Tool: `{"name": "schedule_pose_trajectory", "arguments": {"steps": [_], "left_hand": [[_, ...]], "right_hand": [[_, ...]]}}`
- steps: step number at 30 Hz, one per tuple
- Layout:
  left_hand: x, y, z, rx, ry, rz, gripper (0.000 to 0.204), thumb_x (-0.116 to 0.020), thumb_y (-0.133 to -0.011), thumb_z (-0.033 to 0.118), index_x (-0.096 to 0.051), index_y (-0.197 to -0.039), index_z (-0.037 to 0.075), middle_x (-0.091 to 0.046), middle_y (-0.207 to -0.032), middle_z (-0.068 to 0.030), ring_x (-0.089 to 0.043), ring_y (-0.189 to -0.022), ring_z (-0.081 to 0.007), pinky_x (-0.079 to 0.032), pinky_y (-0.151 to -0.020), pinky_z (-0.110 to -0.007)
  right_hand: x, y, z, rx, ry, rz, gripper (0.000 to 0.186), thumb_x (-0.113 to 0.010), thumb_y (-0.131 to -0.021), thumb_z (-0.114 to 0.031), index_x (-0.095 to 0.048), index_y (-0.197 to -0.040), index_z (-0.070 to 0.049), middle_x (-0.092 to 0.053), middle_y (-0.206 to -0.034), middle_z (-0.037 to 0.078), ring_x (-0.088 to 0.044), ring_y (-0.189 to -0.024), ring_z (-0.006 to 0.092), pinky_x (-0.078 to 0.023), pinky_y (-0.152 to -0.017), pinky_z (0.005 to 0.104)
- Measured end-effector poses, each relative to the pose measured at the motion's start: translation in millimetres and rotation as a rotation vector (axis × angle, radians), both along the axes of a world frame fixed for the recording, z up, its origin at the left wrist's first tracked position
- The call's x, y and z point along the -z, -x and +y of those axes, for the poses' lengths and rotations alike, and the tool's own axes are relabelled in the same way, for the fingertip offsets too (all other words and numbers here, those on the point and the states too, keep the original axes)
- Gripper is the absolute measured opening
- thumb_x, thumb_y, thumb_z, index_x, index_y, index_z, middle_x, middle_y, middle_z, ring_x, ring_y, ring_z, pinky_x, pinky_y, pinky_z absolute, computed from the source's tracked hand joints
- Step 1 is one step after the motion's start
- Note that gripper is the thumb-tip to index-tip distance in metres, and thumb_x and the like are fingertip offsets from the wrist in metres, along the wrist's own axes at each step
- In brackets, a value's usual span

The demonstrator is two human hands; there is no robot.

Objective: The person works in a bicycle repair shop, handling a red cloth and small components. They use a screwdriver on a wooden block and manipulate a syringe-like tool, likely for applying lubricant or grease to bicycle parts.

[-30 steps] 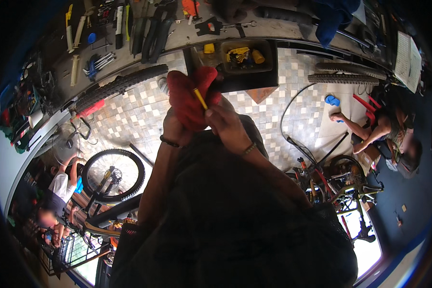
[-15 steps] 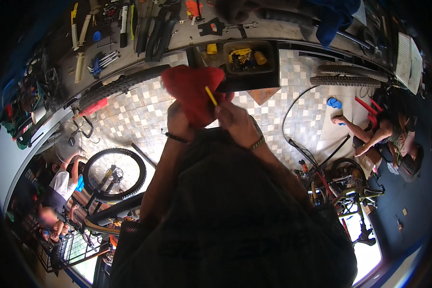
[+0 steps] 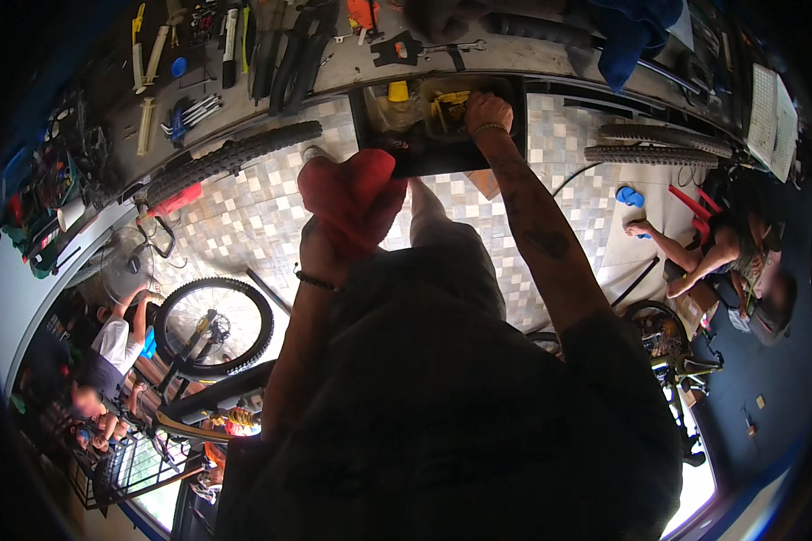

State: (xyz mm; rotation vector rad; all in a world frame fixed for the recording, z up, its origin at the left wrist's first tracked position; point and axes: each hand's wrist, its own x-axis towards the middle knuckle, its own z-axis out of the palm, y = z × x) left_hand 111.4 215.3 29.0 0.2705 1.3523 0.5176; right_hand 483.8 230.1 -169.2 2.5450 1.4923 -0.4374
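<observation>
My left hand (image 3: 327, 256) is closed around a bunched red cloth (image 3: 348, 197), which covers most of its fingers. The cloth hangs just left of an open black drawer (image 3: 442, 163) under the bench. Inside the drawer, a tray (image 3: 430, 133) holds several yellow pieces (image 3: 447, 105), and a yellow round container (image 3: 398, 91) stands to their left. My right hand (image 3: 490, 114) is over the tray's right side with its fingers curled down. What those fingers hold, if anything, is hidden from view.
Across the top runs a workbench (image 3: 352, 61) with tools, including a wrench (image 3: 456, 48). Bicycle tires (image 3: 654, 155) lie below it at the right. A bicycle wheel (image 3: 214, 326) is at the left. One person (image 3: 117, 347) sits left, another (image 3: 726, 252) right.
My right hand has left the red cloth, where it held a thin yellow stick, and reached forward and right to the drawer tray. My left hand has shifted slightly left with the cloth.
</observation>
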Motion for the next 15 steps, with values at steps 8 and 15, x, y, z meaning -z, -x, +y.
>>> {"name": "schedule_pose_trajectory", "arguments": {"steps": [8, 15], "left_hand": [[9, 10, -10, -0.055, -0.001, -0.010, 0.031, -0.054, -0.107, 0.019, -0.063, -0.132, 0.002, -0.070, -0.122, -0.0105, -0.069, -0.109, -0.0207, -0.057, -0.089, -0.038], [6, 15, -2, -0.077, 0.015, -0.080, 0.031, -0.053, -0.108, 0.020, -0.063, -0.132, 0.002, -0.069, -0.122, -0.0101, -0.069, -0.109, -0.0210, -0.057, -0.089, -0.038]], "right_hand": [[-32, 12, 10, -0.098, 0.074, -0.136, 0.023, -0.053, -0.102, -0.023, -0.069, -0.108, -0.007, -0.075, -0.098, 0.018, -0.077, -0.089, 0.0314, -0.063, -0.069, 0.0465], [-40, 6, 18, -0.010, 0.142, -0.137, 0.028, -0.049, -0.105, -0.025, -0.073, -0.107, -0.012, -0.077, -0.103, 0.012, -0.078, -0.097, 0.0281, -0.062, -0.076, 0.0409]]}}
